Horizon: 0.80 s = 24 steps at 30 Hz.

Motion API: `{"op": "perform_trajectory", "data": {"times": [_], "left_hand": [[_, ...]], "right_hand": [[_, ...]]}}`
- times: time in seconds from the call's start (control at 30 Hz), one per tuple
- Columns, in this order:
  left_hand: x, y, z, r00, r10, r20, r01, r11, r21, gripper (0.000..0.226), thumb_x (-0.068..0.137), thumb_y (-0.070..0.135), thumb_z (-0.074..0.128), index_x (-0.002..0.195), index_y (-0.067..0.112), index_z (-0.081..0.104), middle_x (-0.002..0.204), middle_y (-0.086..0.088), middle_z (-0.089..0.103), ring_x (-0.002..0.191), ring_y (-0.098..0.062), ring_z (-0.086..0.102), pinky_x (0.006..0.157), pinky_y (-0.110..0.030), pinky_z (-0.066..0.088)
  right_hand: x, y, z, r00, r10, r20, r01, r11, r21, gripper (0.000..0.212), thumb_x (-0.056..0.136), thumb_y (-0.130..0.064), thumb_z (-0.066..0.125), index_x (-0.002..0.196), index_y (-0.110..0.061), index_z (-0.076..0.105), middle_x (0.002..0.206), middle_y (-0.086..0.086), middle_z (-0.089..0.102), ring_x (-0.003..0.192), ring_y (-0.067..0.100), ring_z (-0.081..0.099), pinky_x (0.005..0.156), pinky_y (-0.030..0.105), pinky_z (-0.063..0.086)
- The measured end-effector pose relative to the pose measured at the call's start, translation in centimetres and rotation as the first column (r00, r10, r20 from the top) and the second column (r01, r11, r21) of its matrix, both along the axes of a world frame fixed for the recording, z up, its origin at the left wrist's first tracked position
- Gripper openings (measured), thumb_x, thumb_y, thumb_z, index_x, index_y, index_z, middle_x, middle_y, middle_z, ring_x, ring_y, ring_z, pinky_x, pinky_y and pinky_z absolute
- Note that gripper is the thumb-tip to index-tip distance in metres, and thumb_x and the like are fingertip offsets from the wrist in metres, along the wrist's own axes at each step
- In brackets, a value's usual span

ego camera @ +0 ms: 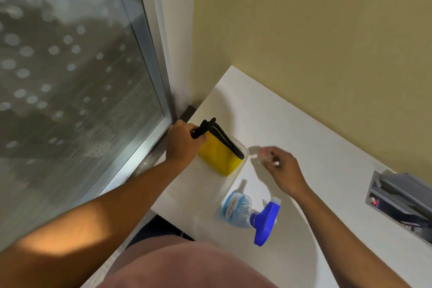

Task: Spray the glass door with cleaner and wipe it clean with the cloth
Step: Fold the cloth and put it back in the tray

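The glass door (70,72), speckled with pale round spots, fills the left side in a metal frame. A yellow cloth (218,155) with a black edge sits in a shallow clear tray (245,150) on the white table (292,128). My left hand (182,145) grips the cloth's black edge and lifts that corner. My right hand (279,167) hovers just right of the tray, blurred, its fingers curled near something small and translucent that I cannot make out. A clear spray bottle (240,209) with a blue trigger head stands on the table below my right hand.
A yellow-beige wall runs behind the table. A grey box-like device (402,196) with a small red light sits at the right edge. The door's sill and a dark floor strip lie between the table and the door. My torso fills the bottom centre.
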<state>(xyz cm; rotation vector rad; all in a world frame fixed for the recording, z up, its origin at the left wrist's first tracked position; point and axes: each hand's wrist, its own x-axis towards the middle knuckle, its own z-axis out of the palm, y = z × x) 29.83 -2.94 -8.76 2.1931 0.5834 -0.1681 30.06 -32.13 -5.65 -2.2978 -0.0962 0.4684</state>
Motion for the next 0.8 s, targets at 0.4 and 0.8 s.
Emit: {"op": "perform_trajectory", "data": {"times": [0.4,0.8], "left_hand": [[-2.7,2.5,-0.7,0.998,-0.046,-0.034,0.043,0.994,-0.101,0.070,0.093,0.052,0.076,0.149,0.012,0.061,0.125,-0.011,0.067,0.109,-0.024,0.064,0.089,-0.037,0.054],[-9.2,4.5,-1.6,0.985,-0.130,-0.114,0.136,0.990,0.039,0.039,0.104,0.022,0.068,0.141,0.009,0.069,0.129,-0.015,0.075,0.096,-0.015,0.063,0.097,-0.033,0.055]], "right_hand": [[-17.4,3.9,0.3,0.929,-0.257,-0.267,0.298,0.946,0.124,0.092,0.067,-0.031,0.099,0.132,-0.051,0.037,0.125,-0.041,0.040,0.112,-0.029,0.047,0.081,-0.004,0.041],[-16.1,3.6,2.5,0.936,-0.352,-0.013,0.349,0.922,0.169,0.050,0.083,-0.001,0.083,0.093,-0.044,0.060,0.085,-0.034,0.070,0.083,-0.001,0.068,0.067,0.008,0.050]]}}
